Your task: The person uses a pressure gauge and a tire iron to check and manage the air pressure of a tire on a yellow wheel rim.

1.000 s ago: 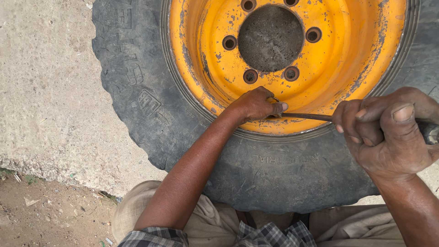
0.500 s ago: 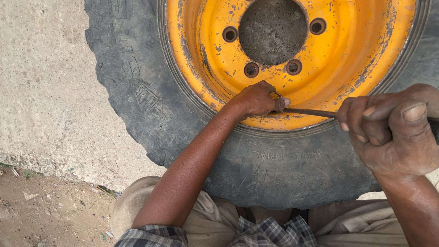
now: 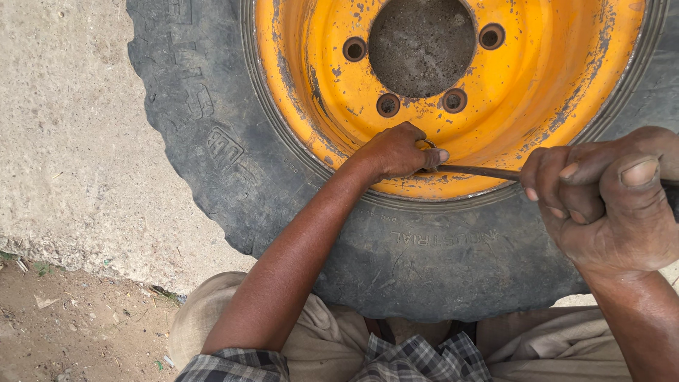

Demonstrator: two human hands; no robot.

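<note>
Nearest the camera, the right hand (image 3: 612, 205) is clenched around a thin metal bar (image 3: 475, 171) running left to the yellow rim's (image 3: 537, 92) lower edge. Beyond, the left hand (image 3: 397, 151) pinches the bar's tip against the rim beside the black tyre (image 3: 424, 255). A slipping bar could likely jab those fingers.

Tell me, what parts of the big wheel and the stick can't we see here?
All in the head view:
- Metal rod: its tip is hidden under the left hand, its far end inside the right hand.
- Tyre: the top and right side are cut off by the picture's edges; its near edge is covered by the person's knees.
- Yellow rim: the top is cut off by the edge.
- What the rod's tip presses on cannot be seen.
</note>
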